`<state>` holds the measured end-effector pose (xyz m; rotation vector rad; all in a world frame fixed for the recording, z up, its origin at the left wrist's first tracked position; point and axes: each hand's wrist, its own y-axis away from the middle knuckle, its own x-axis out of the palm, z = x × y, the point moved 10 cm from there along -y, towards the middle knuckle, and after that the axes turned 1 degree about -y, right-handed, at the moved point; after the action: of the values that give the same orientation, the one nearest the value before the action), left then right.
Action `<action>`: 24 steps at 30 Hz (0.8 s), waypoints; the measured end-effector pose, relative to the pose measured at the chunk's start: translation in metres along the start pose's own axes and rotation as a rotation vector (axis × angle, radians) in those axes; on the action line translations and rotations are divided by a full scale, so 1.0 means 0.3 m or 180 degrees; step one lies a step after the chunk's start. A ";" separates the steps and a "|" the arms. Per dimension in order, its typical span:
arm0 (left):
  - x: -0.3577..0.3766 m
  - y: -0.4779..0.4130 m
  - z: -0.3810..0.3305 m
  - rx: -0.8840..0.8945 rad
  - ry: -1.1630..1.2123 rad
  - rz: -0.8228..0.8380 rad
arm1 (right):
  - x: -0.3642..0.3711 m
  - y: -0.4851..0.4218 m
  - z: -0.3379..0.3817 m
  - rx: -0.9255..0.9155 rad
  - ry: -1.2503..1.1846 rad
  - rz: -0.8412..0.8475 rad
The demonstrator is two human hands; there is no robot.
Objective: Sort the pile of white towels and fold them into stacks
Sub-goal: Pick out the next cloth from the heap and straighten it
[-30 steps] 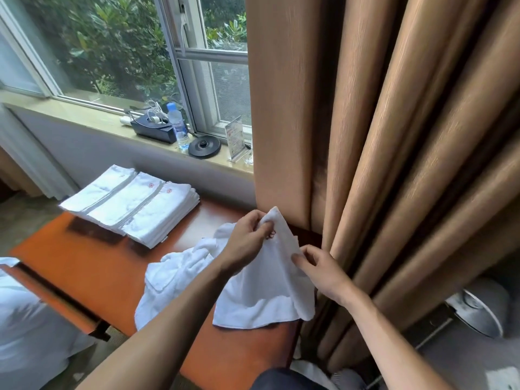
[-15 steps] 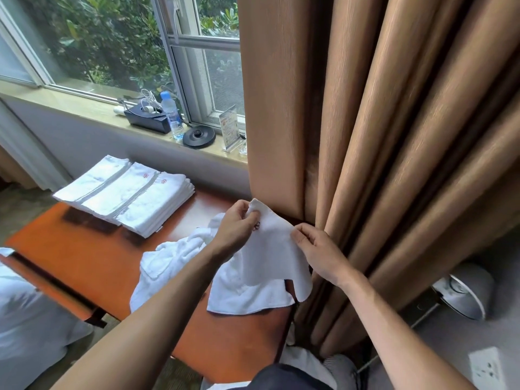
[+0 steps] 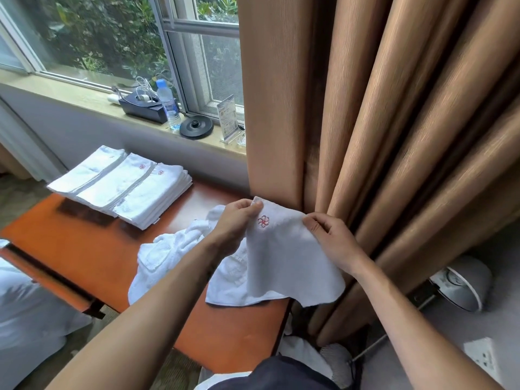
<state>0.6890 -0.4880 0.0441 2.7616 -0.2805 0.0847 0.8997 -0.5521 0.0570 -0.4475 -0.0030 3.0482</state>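
Currently both hands hold one white towel [image 3: 287,260] up over the near right part of the orange surface [image 3: 84,243], close in front of the tan curtain [image 3: 365,108]. Left hand [image 3: 235,223]: fingers [image 3: 246,206] curled, pinching the towel's upper left corner. Right hand [image 3: 332,240]: fingers [image 3: 312,224] curled, pinching the top edge further right, with the edge spread between the two grips. A small red flower emblem [image 3: 263,221] shows on the cloth just beside the left grip. The rest of the towel hangs loose below the hands, and its lower right corner reaches past the right end of the surface. Pile [image 3: 168,249]: unfolded white towels, crumpled, lying on the surface under and to the left of the held towel; whether the hanging hem touches them cannot be told. Stacks [image 3: 121,184]: three folded stacks side by side at the far left of the surface, close together and well apart from the pile. The rightmost looks thickest, and red emblems are visible on two of them. Windowsill [image 3: 84,97] behind the surface carries a black box [image 3: 143,108] with white cables, a water bottle [image 3: 168,104] upright just beside it, a black disc [image 3: 196,126], and a card stand [image 3: 228,118] near the curtain edge. Bed [image 3: 25,319] with white linen at lower left.
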 end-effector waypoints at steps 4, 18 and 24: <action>-0.010 -0.002 0.021 -0.0049 0.0038 -0.0025 | 0.008 0.003 0.008 0.0054 -0.0014 0.0039; -0.141 -0.001 -0.019 0.0831 -0.0557 -0.0874 | 0.068 0.054 -0.143 0.0426 0.0689 0.0377; -0.191 0.021 -0.071 0.1390 -0.1515 -0.1314 | 0.008 0.060 -0.233 0.0732 0.1307 0.0057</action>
<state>0.6313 -0.4757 0.0607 3.1722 0.2254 -0.6997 0.9163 -0.5704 -0.0108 -1.0398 0.3658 2.8616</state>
